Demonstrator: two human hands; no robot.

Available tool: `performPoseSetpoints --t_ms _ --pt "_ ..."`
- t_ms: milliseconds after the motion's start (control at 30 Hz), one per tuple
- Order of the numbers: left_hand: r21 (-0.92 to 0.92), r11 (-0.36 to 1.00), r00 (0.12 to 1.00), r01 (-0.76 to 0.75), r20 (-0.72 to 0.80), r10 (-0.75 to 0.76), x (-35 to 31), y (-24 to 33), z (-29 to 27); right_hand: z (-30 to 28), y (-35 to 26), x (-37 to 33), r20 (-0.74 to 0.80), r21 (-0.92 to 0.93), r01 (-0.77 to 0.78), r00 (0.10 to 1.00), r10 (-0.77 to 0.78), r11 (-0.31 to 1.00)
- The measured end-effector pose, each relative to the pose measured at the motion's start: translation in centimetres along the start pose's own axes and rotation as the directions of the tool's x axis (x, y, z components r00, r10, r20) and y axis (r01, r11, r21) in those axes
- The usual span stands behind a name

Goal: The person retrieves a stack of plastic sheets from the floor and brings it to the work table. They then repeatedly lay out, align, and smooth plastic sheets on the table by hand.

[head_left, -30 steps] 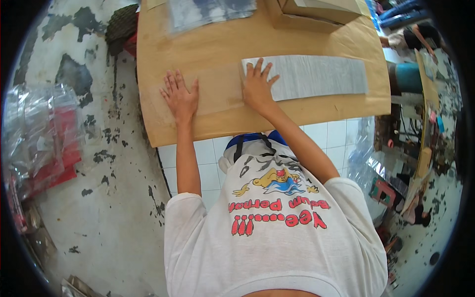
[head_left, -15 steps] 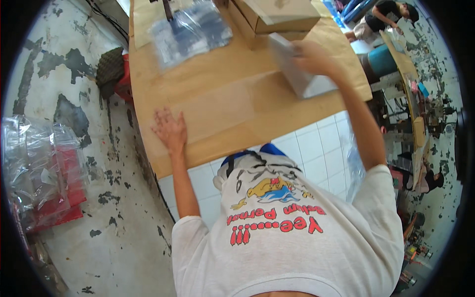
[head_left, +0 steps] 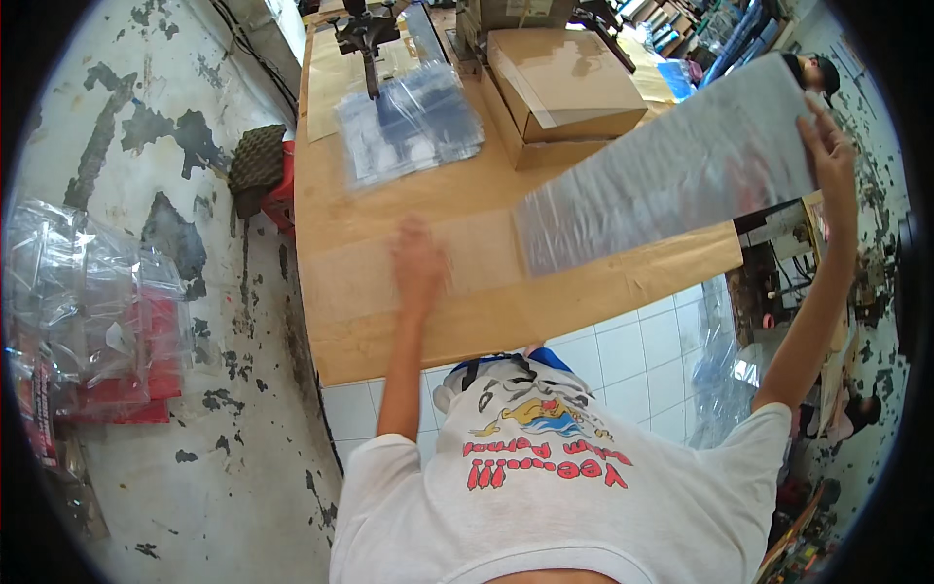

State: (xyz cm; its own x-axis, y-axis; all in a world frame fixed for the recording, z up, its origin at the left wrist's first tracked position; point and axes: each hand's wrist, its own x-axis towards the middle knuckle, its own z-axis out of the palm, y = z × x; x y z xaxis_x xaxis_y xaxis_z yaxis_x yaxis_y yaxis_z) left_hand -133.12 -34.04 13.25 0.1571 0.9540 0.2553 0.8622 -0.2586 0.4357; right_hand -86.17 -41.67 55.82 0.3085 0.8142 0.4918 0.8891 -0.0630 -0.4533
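My right hand (head_left: 830, 146) is raised at the far right, fingers and thumb pinching the outer end of a long, shiny, see-through plastic sheet (head_left: 671, 170). The sheet slants down leftward to the brown-covered table (head_left: 389, 355). There a flat clear strip (head_left: 477, 255) lies in line with it; I cannot tell whether the two are one piece. My left hand (head_left: 418, 268) is over that flat strip, its fingers smeared by motion. Beyond it lies a pile of clear plastic bags (head_left: 418, 127), under a dark metal clamp-like part (head_left: 370, 44).
An open cardboard box (head_left: 564, 88) with a flat sheet on top stands at the back. A red container (head_left: 280, 195) is by the left wall. More clear plastic (head_left: 92, 292) lies at far left. A person in a dark cap (head_left: 819, 73) is partly visible behind the raised sheet.
My right hand has swung outward to the right, drawing the sheet from a bent-over shape into a long span. My left hand has lifted or slid rightward from the table's left side.
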Motion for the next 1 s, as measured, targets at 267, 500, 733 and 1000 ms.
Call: performPoseSetpoints --t_ms 267,500,733,1000 --pt "0.269 0.939 0.976 0.215 -0.026 -0.216 -3.1 -1.1 0.6 6.1 15.4 1.3 0.195 0.217 -0.129 0.977 0.086 0.968" --pt "0.306 0.91 0.96 0.279 -0.097 -0.261 -3.9 -4.9 -1.8 19.2 41.5 -8.0 0.349 0.137 -0.439 0.86 0.371 0.888" --pt "0.356 0.871 0.941 0.338 -0.116 -0.317 -5.9 -4.9 -1.9 31.0 28.3 -16.7 0.206 -0.359 -0.099 0.962 0.182 0.928" --pt "0.372 0.869 0.945 0.325 -0.09 -0.315 -5.5 -4.7 -1.0 40.4 -2.3 -24.8 0.568 -0.252 -0.049 0.801 0.189 0.967"
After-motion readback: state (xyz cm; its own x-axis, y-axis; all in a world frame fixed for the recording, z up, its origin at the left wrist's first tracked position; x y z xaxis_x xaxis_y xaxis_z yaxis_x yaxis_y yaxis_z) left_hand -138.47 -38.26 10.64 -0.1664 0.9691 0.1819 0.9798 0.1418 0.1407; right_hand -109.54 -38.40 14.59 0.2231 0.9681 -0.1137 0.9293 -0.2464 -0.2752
